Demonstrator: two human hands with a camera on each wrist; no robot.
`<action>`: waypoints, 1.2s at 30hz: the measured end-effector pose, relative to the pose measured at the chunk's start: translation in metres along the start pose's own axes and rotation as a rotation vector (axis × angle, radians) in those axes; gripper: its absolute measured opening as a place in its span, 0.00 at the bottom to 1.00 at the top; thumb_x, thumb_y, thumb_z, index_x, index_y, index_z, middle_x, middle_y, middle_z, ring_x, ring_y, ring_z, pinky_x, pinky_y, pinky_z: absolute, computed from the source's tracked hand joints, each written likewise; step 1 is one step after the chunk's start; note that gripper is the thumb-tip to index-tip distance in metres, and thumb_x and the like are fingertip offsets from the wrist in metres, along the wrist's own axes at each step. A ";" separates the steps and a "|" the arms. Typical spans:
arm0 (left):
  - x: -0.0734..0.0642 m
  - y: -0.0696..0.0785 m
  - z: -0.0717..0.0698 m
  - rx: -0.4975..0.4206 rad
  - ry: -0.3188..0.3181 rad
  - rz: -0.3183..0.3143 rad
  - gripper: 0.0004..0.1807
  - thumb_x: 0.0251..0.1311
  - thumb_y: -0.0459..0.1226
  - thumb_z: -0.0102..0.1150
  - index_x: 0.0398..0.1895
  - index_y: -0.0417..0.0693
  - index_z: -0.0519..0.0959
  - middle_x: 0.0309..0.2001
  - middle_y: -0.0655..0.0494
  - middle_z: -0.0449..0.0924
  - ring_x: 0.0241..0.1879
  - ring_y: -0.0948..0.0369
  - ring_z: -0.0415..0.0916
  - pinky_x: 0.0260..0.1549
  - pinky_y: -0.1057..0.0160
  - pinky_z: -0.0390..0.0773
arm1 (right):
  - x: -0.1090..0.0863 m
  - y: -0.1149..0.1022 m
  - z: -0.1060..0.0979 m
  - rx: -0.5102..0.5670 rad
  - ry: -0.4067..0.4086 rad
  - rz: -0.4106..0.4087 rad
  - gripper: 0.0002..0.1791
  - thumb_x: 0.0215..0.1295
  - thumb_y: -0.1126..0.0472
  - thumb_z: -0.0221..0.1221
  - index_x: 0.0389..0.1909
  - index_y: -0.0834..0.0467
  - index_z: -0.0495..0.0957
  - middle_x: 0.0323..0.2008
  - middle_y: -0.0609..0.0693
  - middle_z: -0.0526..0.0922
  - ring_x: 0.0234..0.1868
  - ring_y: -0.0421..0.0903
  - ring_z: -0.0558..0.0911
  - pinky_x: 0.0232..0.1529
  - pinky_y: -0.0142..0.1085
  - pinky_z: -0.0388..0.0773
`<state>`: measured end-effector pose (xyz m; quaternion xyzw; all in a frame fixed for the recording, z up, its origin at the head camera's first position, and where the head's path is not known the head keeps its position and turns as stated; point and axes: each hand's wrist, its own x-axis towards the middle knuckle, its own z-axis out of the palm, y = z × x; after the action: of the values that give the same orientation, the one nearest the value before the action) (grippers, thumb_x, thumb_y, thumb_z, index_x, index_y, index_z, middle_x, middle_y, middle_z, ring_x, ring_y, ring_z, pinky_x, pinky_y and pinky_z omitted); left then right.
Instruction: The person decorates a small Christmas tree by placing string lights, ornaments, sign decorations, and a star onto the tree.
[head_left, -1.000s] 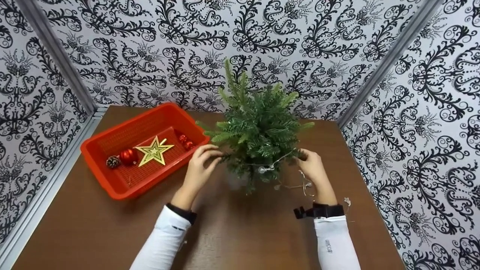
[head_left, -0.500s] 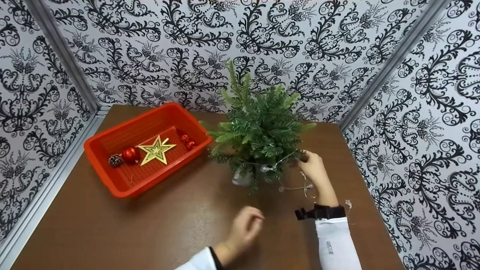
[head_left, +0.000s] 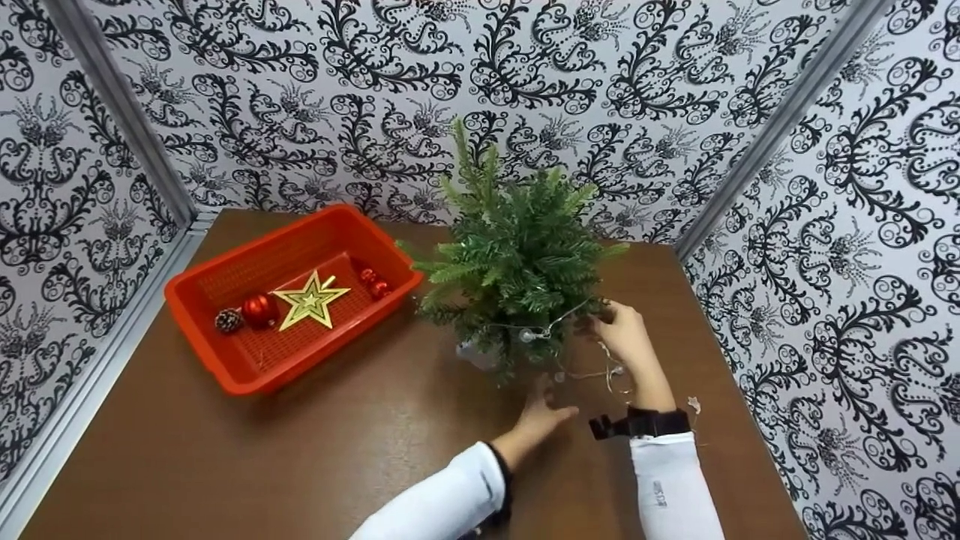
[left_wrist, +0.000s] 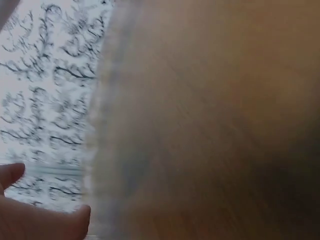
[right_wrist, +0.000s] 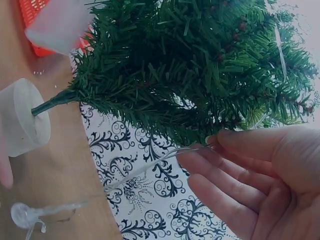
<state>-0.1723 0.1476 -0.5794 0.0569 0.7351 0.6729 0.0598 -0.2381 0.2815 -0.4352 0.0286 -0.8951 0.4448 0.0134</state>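
A small artificial Christmas tree (head_left: 525, 255) stands on the brown table. Around its lower front branches runs a string of lights (head_left: 536, 334) on thin clear wire. My right hand (head_left: 622, 334), at the tree's right side, pinches the wire (right_wrist: 172, 153) between thumb and fingers. Low in front of the tree my left hand (head_left: 538, 420) has its fingers apart, with nothing seen in them. The right wrist view shows the tree's white round base (right_wrist: 22, 117) near a fingertip. The left wrist view is mostly blurred table with some fingers (left_wrist: 45, 220).
An orange-red plastic basket (head_left: 225, 375) at the left holds a gold star (head_left: 311, 300), a red ball ornament (head_left: 259, 310), a pine cone (head_left: 228, 320) and small red baubles (head_left: 377, 287). More of the light string, with a star-shaped light (head_left: 694, 406), lies right. Patterned walls (head_left: 390, 90) surround the table.
My left hand has left the tree's left branches, come down toward the front, then reached right and forward near the base, fingers spreading. My right hand keeps its place on the wire.
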 end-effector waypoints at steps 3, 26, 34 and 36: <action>0.011 -0.008 0.008 0.049 0.014 0.076 0.46 0.45 0.24 0.68 0.68 0.29 0.55 0.60 0.32 0.66 0.60 0.38 0.66 0.58 0.46 0.73 | 0.000 -0.001 -0.001 -0.035 0.013 0.004 0.16 0.64 0.70 0.53 0.51 0.70 0.77 0.40 0.67 0.85 0.31 0.47 0.87 0.33 0.32 0.83; 0.037 -0.032 -0.013 0.300 0.034 0.219 0.07 0.68 0.36 0.53 0.39 0.41 0.76 0.37 0.48 0.80 0.40 0.54 0.78 0.40 0.61 0.78 | 0.004 0.003 -0.005 -0.105 0.045 0.021 0.13 0.64 0.68 0.53 0.46 0.72 0.78 0.33 0.64 0.85 0.23 0.43 0.83 0.27 0.30 0.80; 0.003 -0.009 -0.043 0.233 -0.041 0.254 0.08 0.67 0.39 0.56 0.40 0.43 0.80 0.32 0.51 0.82 0.32 0.64 0.76 0.34 0.68 0.76 | 0.013 0.005 -0.010 -0.107 0.051 0.003 0.13 0.68 0.66 0.55 0.46 0.72 0.77 0.38 0.68 0.85 0.26 0.47 0.85 0.27 0.31 0.80; -0.006 -0.002 -0.054 0.235 -0.065 0.244 0.07 0.63 0.38 0.60 0.38 0.45 0.81 0.31 0.53 0.81 0.31 0.68 0.73 0.33 0.70 0.75 | 0.015 0.004 -0.013 -0.072 0.029 0.028 0.14 0.69 0.66 0.53 0.49 0.72 0.75 0.40 0.68 0.84 0.26 0.45 0.85 0.28 0.31 0.82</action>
<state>-0.1755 0.0933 -0.5769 0.1739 0.7942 0.5823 -0.0055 -0.2533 0.2933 -0.4299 0.0091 -0.9105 0.4130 0.0214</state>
